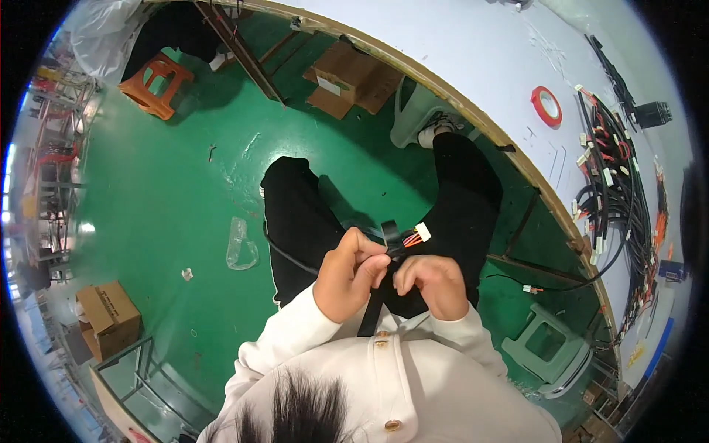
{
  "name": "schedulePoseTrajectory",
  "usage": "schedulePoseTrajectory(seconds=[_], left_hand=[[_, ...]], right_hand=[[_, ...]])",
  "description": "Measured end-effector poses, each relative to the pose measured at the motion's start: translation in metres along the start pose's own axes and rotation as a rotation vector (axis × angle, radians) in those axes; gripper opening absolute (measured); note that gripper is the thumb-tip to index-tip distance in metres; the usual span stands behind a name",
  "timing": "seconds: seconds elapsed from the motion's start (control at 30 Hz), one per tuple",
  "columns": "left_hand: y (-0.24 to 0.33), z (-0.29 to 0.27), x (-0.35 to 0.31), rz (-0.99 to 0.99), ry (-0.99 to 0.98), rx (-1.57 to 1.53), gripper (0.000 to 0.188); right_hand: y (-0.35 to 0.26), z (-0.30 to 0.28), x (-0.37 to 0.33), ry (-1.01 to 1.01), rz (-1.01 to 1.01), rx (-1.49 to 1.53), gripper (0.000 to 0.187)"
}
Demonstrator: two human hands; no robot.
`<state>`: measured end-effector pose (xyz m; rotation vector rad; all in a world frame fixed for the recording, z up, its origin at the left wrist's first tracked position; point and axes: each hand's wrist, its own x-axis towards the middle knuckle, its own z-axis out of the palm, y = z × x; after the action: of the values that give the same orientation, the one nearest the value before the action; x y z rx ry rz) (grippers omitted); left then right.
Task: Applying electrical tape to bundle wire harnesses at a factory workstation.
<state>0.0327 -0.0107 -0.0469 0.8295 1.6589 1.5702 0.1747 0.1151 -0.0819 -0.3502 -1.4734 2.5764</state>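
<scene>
Above my lap, my left hand (348, 272) pinches a black-sheathed wire harness (397, 249) between thumb and fingers. A white plug connector (422, 232) sits at the harness's end, on short red, yellow and dark wires. A strip of black tape (389, 232) sticks up from the harness beside my left fingertips. Another black strip (372, 314) hangs below them. The black cable (290, 255) runs off across my left thigh. Just right of the harness is my right hand (436, 284), its fingers curled and closed; whatever is in them is hidden.
On the white table (473, 44) at the right lie a roll of red tape (546, 107) and a heap of black cables with white connectors (609, 170). Green stool (546, 343), orange stool (156, 85) and cardboard boxes (111, 314) stand on the green floor.
</scene>
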Motion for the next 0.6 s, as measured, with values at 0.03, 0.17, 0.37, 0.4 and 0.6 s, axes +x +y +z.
schedulePoseTrajectory(seconds=[0.03,0.17,0.37,0.4,0.6], left_hand=[[0.001,-0.001,0.001,-0.079,-0.034,-0.183,0.008],[0.005,-0.002,-0.001,-0.242,-0.112,-0.514,0.012],[0.012,-0.003,-0.002,-0.324,-0.145,-0.628,0.013],[0.014,-0.004,-0.002,-0.305,-0.133,-0.609,0.014],[-0.001,0.009,-0.001,0.4,0.144,0.374,0.022]], right_hand=[[0.022,-0.018,-0.008,-0.071,0.011,-0.105,0.035],[-0.004,0.015,0.012,0.139,0.035,-0.069,0.063],[-0.03,0.007,0.03,-0.062,-0.083,-0.127,0.059],[-0.031,0.005,0.03,-0.102,-0.056,-0.235,0.053],[-0.019,0.023,0.02,0.186,-0.046,-0.25,0.018]])
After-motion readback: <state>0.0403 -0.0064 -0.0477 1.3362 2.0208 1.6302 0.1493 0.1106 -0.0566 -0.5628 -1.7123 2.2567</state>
